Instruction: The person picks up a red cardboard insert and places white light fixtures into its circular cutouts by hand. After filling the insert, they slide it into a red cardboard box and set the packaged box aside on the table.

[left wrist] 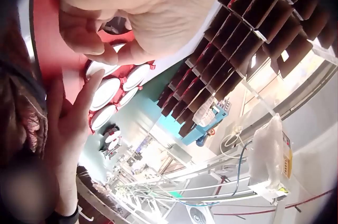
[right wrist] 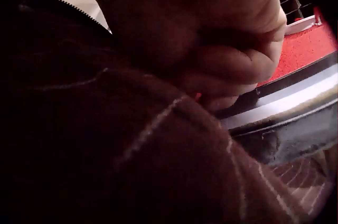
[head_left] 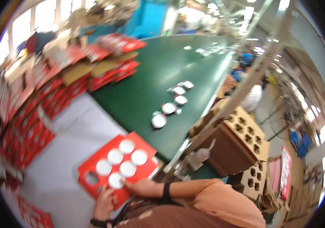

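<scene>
So, nearest the body, both hands sit at the near edge of the red card [head_left: 139, 142]. The left hand [head_left: 103, 201] has its fingers curled in, thumb meeting fingertips right at the rim of the closest white disc [head_left: 115, 180]. I think it's pinching that rim, but the left wrist view is too cramped to swear by it. The right hand [head_left: 143, 186] has its fingers stretched out fairly flat, tips touching the same disc from the other side, gripping nothing.

The card lies flat on the pale table [head_left: 67, 133] with 6 discs sitting in its holes and 1 empty hole [head_left: 91, 178] near the left hand.

My read: this is the seating step, pressing the closest disc home, with the card nearly full. The next move calls for 1 more disc. The loose discs [head_left: 169, 108] lie well apart on the green belt [head_left: 147, 76], so a hand has to let go and reach across while the other pins the card. Further back, stacked red cards [head_left: 37, 114] line the left side.
</scene>
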{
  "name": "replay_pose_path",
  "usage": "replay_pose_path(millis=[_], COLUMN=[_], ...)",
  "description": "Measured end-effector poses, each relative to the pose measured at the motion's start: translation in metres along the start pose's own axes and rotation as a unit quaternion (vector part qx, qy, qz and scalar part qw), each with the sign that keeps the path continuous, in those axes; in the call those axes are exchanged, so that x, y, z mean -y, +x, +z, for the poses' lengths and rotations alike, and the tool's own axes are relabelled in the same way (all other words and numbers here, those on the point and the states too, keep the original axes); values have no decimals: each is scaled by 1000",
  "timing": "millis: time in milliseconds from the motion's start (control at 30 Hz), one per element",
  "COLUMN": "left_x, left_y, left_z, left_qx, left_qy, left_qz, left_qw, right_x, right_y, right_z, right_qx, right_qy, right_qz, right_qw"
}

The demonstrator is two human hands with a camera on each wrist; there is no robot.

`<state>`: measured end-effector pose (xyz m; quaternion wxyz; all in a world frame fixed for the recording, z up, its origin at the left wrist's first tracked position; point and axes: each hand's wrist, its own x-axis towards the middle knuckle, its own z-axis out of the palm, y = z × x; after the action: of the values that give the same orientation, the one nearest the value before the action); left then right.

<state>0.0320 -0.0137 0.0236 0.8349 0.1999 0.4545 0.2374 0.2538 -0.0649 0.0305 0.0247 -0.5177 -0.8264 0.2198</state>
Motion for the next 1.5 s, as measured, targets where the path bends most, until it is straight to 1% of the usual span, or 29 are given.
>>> replay_pose_path(millis=[133,300,367,433,467,500,533,600,633,667,733,800,833,867,933,1000,1067,1100,1167,1200,1233,1267,1300,1333,1367,1400,1433,1467,1500], left_x=[2,-5,-2,-10,-12,-16,-17,-21,-17,-11,-7,3,3,2,-5,14,26,48,29,20,6,-1,-6,-13,-21,-27,-28,-27,-27], left_y=[7,18,22,8,4,1,-3,-3,2,9,15,29,10,-2,-15,11,18,54,38,23,12,10,9,8,5,-1,-7,-12,-16], left_z=[-11,-11,-18,-2,1,4,2,4,1,-4,-7,-29,-16,-5,11,-24,-39,-84,-66,-51,-29,-20,-14,-7,6,21,29,31,33], left_qx=[-60,-30,0,-10,4,-13,-25,-50,-65,-73,-86,-76,-78,-77,-103,-77,-143,-181,-164,-153,-137,-134,-120,-104,-100,-78,-55,-51,-27], left_qy=[-36,-41,-62,-50,-63,-68,-73,-19,-11,12,35,18,82,85,82,93,196,227,260,289,264,265,344,418,419,462,502,503,501], left_qz=[-27,1,4,15,35,39,39,41,55,64,68,80,154,160,186,185,215,273,324,362,383,384,428,469,473,518,559,562,500], left_qw=[997,999,998,999,997,997,996,998,996,995,993,994,982,980,974,975,946,917,895,873,875,874,827,771,768,716,657,655,706], right_x=[5,8,7,-13,-22,-55,-65,-99,-142,-180,-221,-250,-249,-242,-231,-228,-217,-212,-174,-142,-122,-109,-71,-57,-31,-13,-2,7,16], right_y=[-3,2,3,13,17,22,19,13,15,13,13,24,27,32,42,53,56,58,58,52,52,53,40,43,34,27,24,20,13], right_z=[-14,-22,-23,-17,-29,-23,-60,-95,-96,-88,-95,-81,-87,-91,-87,-80,-83,-80,-91,-101,-102,-89,-103,-85,-88,-87,-77,-70,-70], right_qx=[-44,-14,3,-66,-86,-233,-155,-390,-385,-433,-360,-358,-306,-250,-317,-387,-381,-392,-404,-398,-351,-327,-279,-269,-221,-179,-202,-201,-189], right_qy=[-69,-38,8,125,82,84,47,123,107,34,16,56,69,85,86,132,236,249,255,275,304,309,315,329,347,342,351,343,345], right_qz=[-63,-26,-1,6,57,51,226,296,366,386,508,554,559,558,529,499,475,437,361,290,254,166,135,72,64,45,-15,-41,-40], right_qw=[995,999,1000,990,991,968,961,863,841,814,783,750,768,787,783,764,757,770,800,826,848,877,897,902,909,922,914,916,919])
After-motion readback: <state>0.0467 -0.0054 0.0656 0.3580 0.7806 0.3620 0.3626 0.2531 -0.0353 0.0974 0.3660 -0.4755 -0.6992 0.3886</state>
